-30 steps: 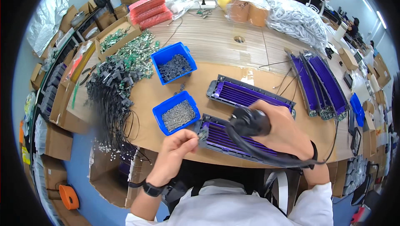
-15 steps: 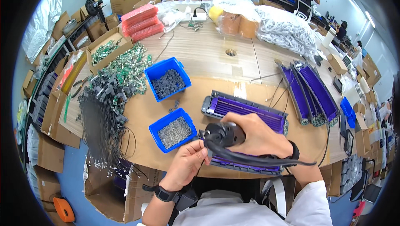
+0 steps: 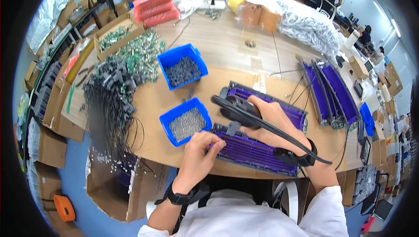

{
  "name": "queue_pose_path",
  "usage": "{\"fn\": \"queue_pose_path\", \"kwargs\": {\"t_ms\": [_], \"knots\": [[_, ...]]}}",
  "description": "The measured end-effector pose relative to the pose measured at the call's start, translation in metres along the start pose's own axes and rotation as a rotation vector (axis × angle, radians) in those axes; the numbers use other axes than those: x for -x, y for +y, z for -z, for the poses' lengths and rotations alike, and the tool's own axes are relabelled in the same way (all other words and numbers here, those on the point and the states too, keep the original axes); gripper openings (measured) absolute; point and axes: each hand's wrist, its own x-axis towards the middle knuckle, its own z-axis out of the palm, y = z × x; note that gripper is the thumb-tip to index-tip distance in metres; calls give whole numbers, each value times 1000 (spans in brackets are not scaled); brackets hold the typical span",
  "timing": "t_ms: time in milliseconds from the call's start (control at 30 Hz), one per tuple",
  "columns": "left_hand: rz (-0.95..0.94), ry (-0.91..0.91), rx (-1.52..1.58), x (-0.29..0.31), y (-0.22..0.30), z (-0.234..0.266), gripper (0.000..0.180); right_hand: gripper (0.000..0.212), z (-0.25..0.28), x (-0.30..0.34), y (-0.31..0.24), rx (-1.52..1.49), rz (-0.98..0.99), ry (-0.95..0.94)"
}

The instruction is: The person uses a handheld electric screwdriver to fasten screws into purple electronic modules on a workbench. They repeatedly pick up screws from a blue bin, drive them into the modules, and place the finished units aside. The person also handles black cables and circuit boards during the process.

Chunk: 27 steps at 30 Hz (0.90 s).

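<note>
My right hand [image 3: 271,121] is wrapped round a black corded power screwdriver [image 3: 239,108], which is held tilted above the long purple-and-dark-grey housings. Its thick cable trails back over my right wrist. A small grey part [image 3: 234,128] shows just below the tool. My left hand [image 3: 200,152] is closed, thumb and fingers pinched at the left end of the near purple housing [image 3: 257,153]; anything between the fingertips is too small to make out. Behind it lies a second purple housing [image 3: 286,108], partly covered by my right hand. Small metal screws [image 3: 187,124] fill a blue bin [image 3: 166,131] beside my left hand.
Farther back, another blue bin [image 3: 165,69] holds small dark parts. Grey connectors with black cables [image 3: 107,101] and green circuit boards [image 3: 146,49] are heaped at the left. Several purple housings [image 3: 338,91] lie at the right. A cardboard box [image 3: 146,189] stands below the table edge.
The screwdriver in my right hand has lifted away from my left fingertips and tipped over, its cable swinging up. My left hand has shifted slightly up. The whole view has moved a little.
</note>
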Motion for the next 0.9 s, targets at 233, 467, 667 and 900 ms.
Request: {"fn": "queue_pose_path", "kwargs": {"t_ms": [233,467,667,900], "knots": [[-85,22,-35,14,-8,-4,13,38,-24,-6,0,114,35,-73],[28,72,52,29,-2,-8,15,34,-33,-8,-5,159,108,-66],[38,33,6,39,-12,-11,12,33,-41,-11,-1,213,131,-189],[139,63,54,28,-10,-8,15,30,-46,-10,0,208,198,-243]]}}
